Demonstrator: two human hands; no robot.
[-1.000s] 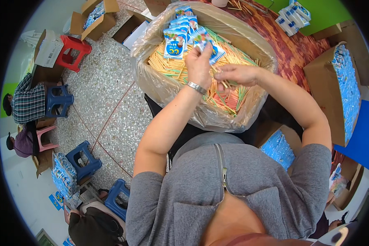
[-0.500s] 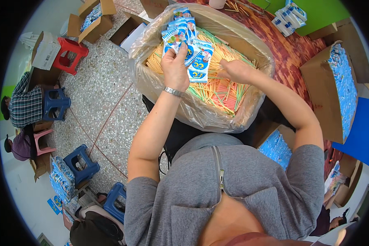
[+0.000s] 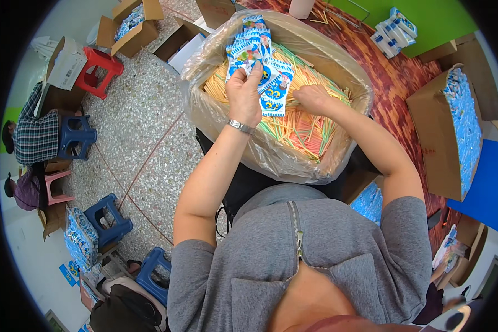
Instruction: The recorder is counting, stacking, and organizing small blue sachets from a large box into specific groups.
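Observation:
My left hand [image 3: 244, 99] is closed on a strip of joined blue-and-white packets [image 3: 274, 93], its thumb pressing on top. The strip is folded over itself, its upper packets fanned away from me and its lower end hanging beside the fingers. Just right of that lower end is my right hand [image 3: 314, 100], fingers curled together; what they pinch, if anything, is hidden. Both hands are above a large box lined with clear plastic [image 3: 355, 119]. Inside it lie many thin sticks [image 3: 310, 135] in yellow, orange, green and pink.
An open carton [image 3: 434, 133] heaped with blue packets stands at right. Another carton of packets [image 3: 366, 203] sits under my right elbow. Blue stools [image 3: 76, 135], a red stool [image 3: 99, 72] and seated people [image 3: 36, 135] are at left. Stacked packets [image 3: 394, 32] lie at the far right.
My right hand has come closer to the strip's lower end, and its fingers have drawn together. My left hand keeps its hold on the packets. The whole view has shifted slightly.

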